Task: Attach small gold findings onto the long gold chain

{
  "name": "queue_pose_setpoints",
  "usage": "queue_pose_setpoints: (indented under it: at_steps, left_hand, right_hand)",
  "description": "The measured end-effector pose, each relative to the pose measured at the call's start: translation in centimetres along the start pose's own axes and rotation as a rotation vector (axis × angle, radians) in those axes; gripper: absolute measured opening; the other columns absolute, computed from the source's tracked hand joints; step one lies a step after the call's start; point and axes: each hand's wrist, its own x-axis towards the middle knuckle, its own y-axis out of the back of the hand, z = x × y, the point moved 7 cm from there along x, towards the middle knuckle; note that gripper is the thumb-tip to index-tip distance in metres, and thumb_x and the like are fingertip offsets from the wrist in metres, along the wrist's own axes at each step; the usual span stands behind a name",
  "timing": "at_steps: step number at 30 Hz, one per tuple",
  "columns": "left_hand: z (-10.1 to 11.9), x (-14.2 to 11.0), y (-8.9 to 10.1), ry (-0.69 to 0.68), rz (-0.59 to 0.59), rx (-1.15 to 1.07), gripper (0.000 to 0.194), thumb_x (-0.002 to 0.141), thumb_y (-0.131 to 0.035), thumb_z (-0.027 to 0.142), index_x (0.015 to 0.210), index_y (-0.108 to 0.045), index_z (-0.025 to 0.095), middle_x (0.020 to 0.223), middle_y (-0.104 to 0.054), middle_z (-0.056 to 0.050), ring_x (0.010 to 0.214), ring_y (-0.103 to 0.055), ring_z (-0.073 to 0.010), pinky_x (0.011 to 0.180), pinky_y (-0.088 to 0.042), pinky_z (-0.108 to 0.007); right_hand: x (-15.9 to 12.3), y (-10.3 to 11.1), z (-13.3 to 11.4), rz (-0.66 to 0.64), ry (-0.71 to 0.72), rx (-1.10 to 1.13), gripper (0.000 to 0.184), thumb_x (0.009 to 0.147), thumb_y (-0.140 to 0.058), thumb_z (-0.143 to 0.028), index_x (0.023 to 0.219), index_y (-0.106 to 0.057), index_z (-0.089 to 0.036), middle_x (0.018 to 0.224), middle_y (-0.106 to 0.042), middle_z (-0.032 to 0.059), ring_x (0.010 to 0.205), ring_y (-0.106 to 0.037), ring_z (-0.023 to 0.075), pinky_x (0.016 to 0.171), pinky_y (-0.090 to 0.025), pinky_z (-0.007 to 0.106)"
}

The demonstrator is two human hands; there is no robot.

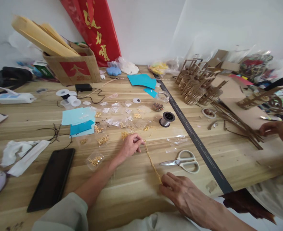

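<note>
A thin gold chain [151, 160] stretches slantwise between my two hands, just over the wooden table. My left hand [132, 145] pinches its far end, close to small bags of gold beads [125, 134]. At the near end my right hand [177, 189] has thumb and fingers closed on the chain. White-handled scissors [183, 161] lie just beyond my right hand, blades pointing left. Past them stands a black spool of wire [167, 119]. More little bags of gold pieces [103, 140] and silver pieces [114, 122] are spread to the left and behind.
A black phone [52, 179] lies at left near blue sheets [79, 118]. A dark strip [194, 136] crosses the table. Right of it are small wooden baskets [192, 86], thin strips [240, 123] and a co-worker's hand [271, 128]. A cardboard box [72, 69] stands behind.
</note>
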Motion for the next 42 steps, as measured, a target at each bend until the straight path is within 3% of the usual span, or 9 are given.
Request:
queue_pose_setpoints:
  at_steps: [9, 16, 25, 35, 42]
  left_hand:
    - [-0.1, 0.0, 0.0, 0.002, 0.003, -0.017, 0.014, 0.079, -0.055, 0.026, 0.073, -0.051, 0.014, 0.08, -0.073, -0.01, 0.041, -0.059, -0.0081, 0.036, -0.037, -0.015]
    - [0.0, 0.0, 0.1, -0.018, 0.022, 0.01, 0.014, 0.078, -0.055, 0.026, 0.072, -0.051, 0.015, 0.079, -0.073, -0.009, 0.043, -0.058, -0.0079, 0.038, -0.039, -0.016]
    - [0.5, -0.1, 0.3, -0.146, 0.068, 0.199, 0.012, 0.079, -0.056, 0.025, 0.071, -0.054, 0.017, 0.072, -0.071, -0.006, 0.051, -0.06, -0.0122, 0.051, -0.046, -0.023]
    - [1.6, -0.3, 0.7, -0.206, 0.132, 0.379, 0.014, 0.081, -0.056, 0.026, 0.071, -0.059, 0.017, 0.07, -0.068, -0.004, 0.065, -0.062, -0.0162, 0.059, -0.046, -0.025]
    - [2.3, -0.6, 0.5, -0.242, 0.142, 0.559, 0.012, 0.081, -0.054, 0.022, 0.07, -0.058, 0.019, 0.068, -0.065, -0.002, 0.063, -0.059, -0.0157, 0.062, -0.045, -0.026]
  right_hand:
    - [0.5, -2.1, -0.1, -0.06, 0.062, -0.025, 0.013, 0.086, -0.049, -0.004, 0.084, -0.053, -0.016, 0.087, -0.057, 0.0041, 0.078, -0.052, 0.0169, 0.058, -0.034, 0.026]
    - [0.1, -1.5, 1.0, -0.051, -0.009, -0.031, 0.02, 0.082, -0.046, 0.001, 0.086, -0.054, -0.017, 0.087, -0.058, 0.0035, 0.074, -0.055, 0.016, 0.059, -0.034, 0.027]
    - [0.1, -0.3, 1.9, -0.054, -0.059, 0.026, 0.015, 0.09, -0.05, -0.014, 0.077, -0.056, -0.019, 0.079, -0.06, -0.0001, 0.069, -0.058, 0.0142, 0.06, -0.034, 0.027]
    - [2.2, 0.5, 3.5, 0.083, -0.136, -0.072, 0.011, 0.09, -0.045, -0.01, 0.086, -0.053, -0.017, 0.08, -0.057, 0.0016, 0.068, -0.055, 0.0142, 0.054, -0.029, 0.027]
    - [4.8, 0.3, 5.1, 0.135, -0.193, -0.159, 0.014, 0.088, -0.045, -0.006, 0.091, -0.051, -0.017, 0.085, -0.054, 0.0025, 0.064, -0.052, 0.0127, 0.05, -0.024, 0.026]
